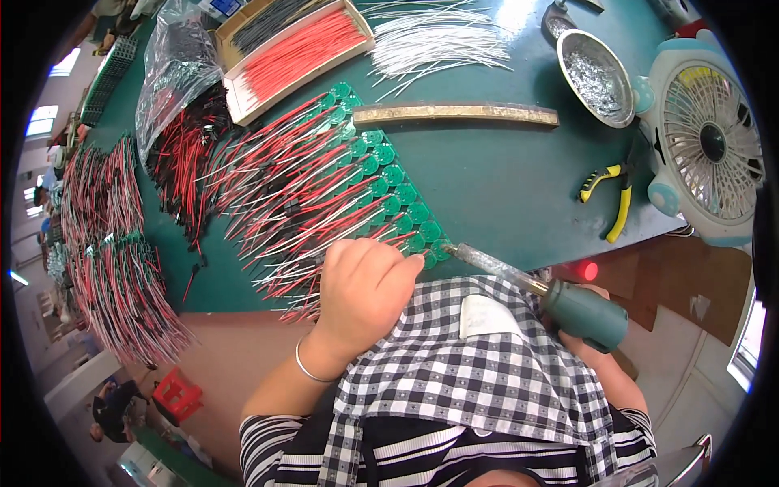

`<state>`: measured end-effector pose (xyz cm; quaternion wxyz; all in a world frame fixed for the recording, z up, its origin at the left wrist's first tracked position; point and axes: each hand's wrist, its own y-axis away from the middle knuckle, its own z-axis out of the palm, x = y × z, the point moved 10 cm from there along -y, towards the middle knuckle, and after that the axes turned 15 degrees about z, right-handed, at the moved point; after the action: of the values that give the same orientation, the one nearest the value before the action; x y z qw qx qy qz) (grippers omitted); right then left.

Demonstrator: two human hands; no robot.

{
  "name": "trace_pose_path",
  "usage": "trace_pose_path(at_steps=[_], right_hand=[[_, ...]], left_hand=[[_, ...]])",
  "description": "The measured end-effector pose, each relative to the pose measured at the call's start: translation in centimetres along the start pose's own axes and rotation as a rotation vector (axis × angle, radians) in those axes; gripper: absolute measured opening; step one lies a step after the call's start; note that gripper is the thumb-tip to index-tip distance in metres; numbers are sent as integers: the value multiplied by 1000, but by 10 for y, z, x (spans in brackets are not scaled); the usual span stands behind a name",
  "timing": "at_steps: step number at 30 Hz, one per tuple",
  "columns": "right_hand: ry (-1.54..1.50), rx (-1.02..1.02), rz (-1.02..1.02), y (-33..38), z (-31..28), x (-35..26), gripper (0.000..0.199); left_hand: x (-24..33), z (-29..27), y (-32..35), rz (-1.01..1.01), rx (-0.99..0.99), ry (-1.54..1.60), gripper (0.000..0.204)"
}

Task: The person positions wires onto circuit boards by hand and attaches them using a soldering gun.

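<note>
My left hand point(363, 288) is closed at the near end of a panel of round green circuit boards point(393, 174). Its thumb and fingers come together beside the last boards; whatever they pinch is hidden under the hand. Red, white and black wires point(284, 203) fan out leftward from the panel. My right hand point(578, 347), partly hidden behind the handle, wraps round a soldering iron point(586, 314) with a dark green body. The iron's metal tip reaches left to the nearest boards, close to my left thumb.
A wooden bar point(462, 114) lies across the panel's far end. Cut wires fill a carton point(367, 32); white wires point(438, 40) lie beside it. Rightward are a metal bowl of scraps point(596, 81), yellow-handled pliers point(621, 203) and a fan point(710, 142). Wired boards point(114, 243) hang at left.
</note>
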<state>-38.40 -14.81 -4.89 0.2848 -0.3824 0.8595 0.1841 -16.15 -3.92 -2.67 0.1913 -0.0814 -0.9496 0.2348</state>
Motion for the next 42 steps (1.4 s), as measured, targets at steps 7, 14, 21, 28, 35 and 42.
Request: trace_pose_path(at_steps=[7, 14, 21, 28, 35, 42], right_hand=[[-125, -25, 76, -9, 2, -1, 28], [-122, -29, 16, -12, 6, -8, 27], [-87, -70, -48, -18, 8, -16, 24], [15, -61, -159, -13, 11, -19, 22], [-745, 440, 331, -22, -43, 51, 38], [-528, 738, 210, -37, -95, 67, 34]], left_hand=[[-1, -1, 2, -12, 13, -1, 27], [-1, -2, 1, -20, 15, 2, 26], [-2, -1, 1, -38, 10, 8, 23], [-4, -1, 0, -43, 18, 2, 22], [-5, -4, 1, -57, 41, -9, 22], [-3, -2, 3, -32, 19, 23, 23]])
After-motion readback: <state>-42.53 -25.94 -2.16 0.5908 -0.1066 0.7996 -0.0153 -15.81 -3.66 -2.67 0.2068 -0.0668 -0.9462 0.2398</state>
